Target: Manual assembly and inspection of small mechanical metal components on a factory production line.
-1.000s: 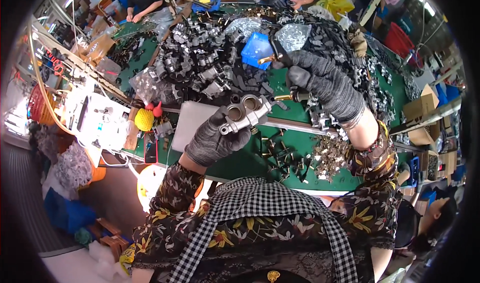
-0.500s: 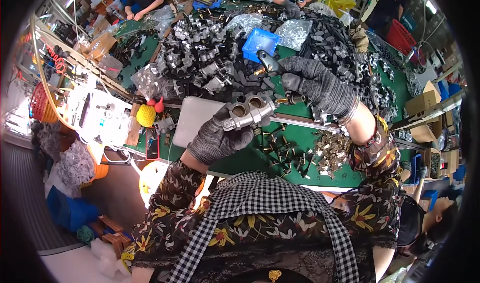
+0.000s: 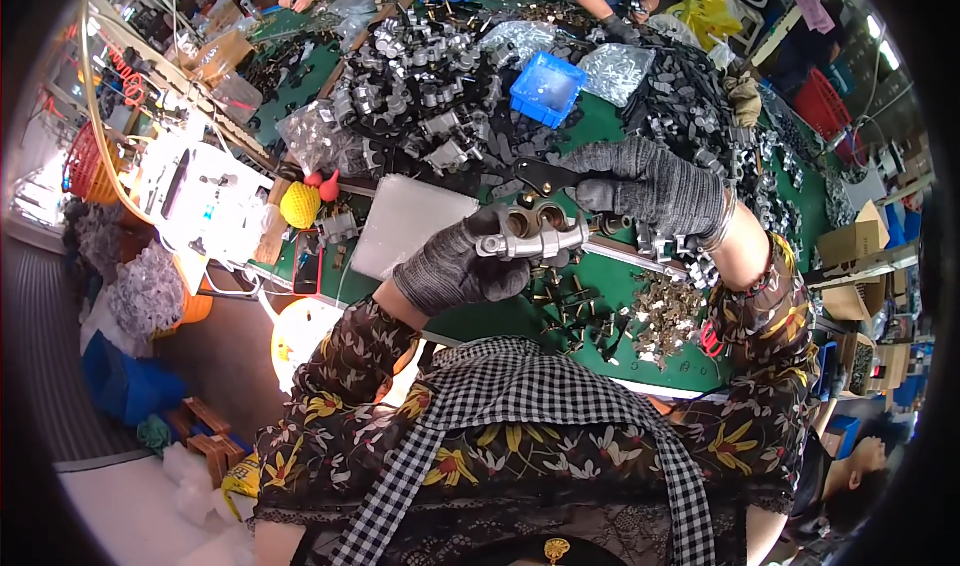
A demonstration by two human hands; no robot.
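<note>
My left hand [image 3: 450, 271], in a dark grey knit glove, grips a silver metal casting [image 3: 562, 239] with two round bores facing up. In my gloved right hand [image 3: 655, 191], a flat black lever-shaped part [image 3: 541, 177] is pinched between thumb and fingers, just above the casting. The two parts look close together; whether they touch I cannot tell. Below the casting on the green table top lie several dark pins with brass-coloured ends [image 3: 560, 301]. Beside them is a pile of small brass-toned metal pieces [image 3: 665, 316].
A big heap of metal castings [image 3: 400, 91] covers the far side, beside a blue bin [image 3: 547, 88] and bags of small parts [image 3: 617, 70]. A white pad [image 3: 412, 226] and a yellow netted ball [image 3: 299, 206] lie at left. Other people work across the table.
My right hand has lowered the black part towards the casting, and its face is now turned down. My left hand and the casting sit slightly further right in the picture, which has shifted.
</note>
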